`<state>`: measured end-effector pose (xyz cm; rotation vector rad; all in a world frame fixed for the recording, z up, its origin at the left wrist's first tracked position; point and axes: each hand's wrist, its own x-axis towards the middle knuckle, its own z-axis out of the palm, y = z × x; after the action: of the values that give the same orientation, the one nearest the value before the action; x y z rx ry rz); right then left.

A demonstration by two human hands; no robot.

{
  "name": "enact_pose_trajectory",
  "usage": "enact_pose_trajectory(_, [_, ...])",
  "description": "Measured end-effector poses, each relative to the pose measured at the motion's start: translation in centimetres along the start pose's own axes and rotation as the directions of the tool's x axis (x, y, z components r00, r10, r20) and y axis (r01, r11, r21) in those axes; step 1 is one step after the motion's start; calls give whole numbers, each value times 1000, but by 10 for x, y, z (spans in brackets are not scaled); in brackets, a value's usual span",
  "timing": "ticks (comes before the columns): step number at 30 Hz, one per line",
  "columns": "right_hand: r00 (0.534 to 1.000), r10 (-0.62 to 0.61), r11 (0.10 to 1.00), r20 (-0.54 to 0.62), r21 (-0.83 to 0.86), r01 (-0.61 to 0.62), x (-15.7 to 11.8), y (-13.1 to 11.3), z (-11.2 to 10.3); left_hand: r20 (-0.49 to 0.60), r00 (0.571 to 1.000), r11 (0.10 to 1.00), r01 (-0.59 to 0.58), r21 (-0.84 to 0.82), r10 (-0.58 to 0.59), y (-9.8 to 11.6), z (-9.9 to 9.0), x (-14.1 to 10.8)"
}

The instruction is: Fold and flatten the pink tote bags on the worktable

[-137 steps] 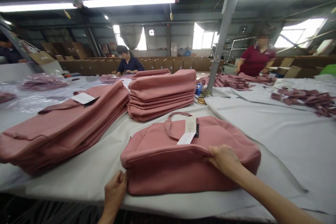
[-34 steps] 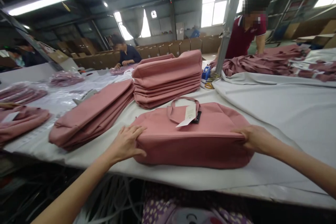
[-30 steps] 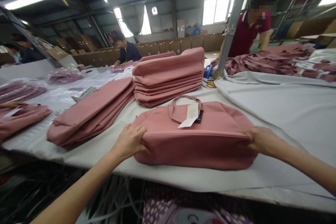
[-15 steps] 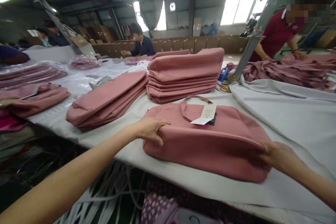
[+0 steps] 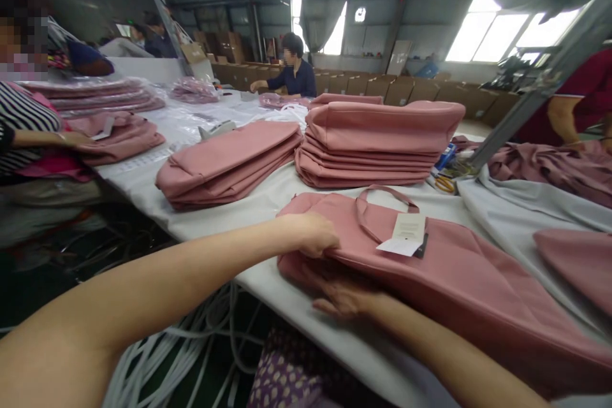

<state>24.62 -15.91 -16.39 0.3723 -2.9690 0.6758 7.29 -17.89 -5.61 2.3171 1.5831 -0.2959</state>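
Observation:
A pink bag point(image 5: 459, 268) lies on the white-covered table, with its strap loop and paper tags point(image 5: 407, 233) on top. My left hand point(image 5: 313, 234) pinches the bag's front seam near its left end. Below it, my right hand point(image 5: 342, 298) rests against the bag's front side, palm toward it and fingers spread, pointing left. Part of that hand is in the bag's shadow.
Two stacks of pink bags, one lower point(image 5: 229, 162) and one taller point(image 5: 382, 140), stand behind. Scissors point(image 5: 444, 183) lie near a metal post point(image 5: 540, 80). Another pink piece point(image 5: 578, 261) is at right. People work at left, behind and right.
My right hand has left the bag's right end and moved left, under my left hand. My left hand has closed on the seam. The view has turned left, showing a person in stripes.

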Motion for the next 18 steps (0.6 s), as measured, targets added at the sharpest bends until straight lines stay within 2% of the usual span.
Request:
enact_pose_trajectory(2, [995,97,995,13,33,-97,12,35,20,55,998,999,-33,-9,34,-4,0,-2])
enact_pose_trajectory(4, [987,155,985,51,65,-158,13,55,31,74,995,997,-66,-37,68,-9,-5,-3])
enact_pose_trajectory(6, [983,165,981,74,89,-172,9,60,35,60,994,992,-89,-88,94,-11,-8,-2])
enact_pose_trajectory(8, [986,155,982,58,97,-160,6,58,35,42,994,988,-90,-127,96,-12,-1,1])
enact_pose_trajectory(11, [984,175,976,43,123,-179,9,54,38,12,1000,997,-28,-74,28,-16,35,4])
enact_pose_trajectory(14, [958,284,942,44,172,-288,13,52,46,-25,1000,1000,-10,8,10,-28,77,-2])
enact_pose_trajectory(16, [944,325,922,51,206,-328,10,50,50,-54,998,999,-35,13,35,-39,95,-9])
enact_pose_trajectory(18, [940,332,910,74,236,-340,-4,45,50,-59,997,999,-41,15,42,-48,105,-13])
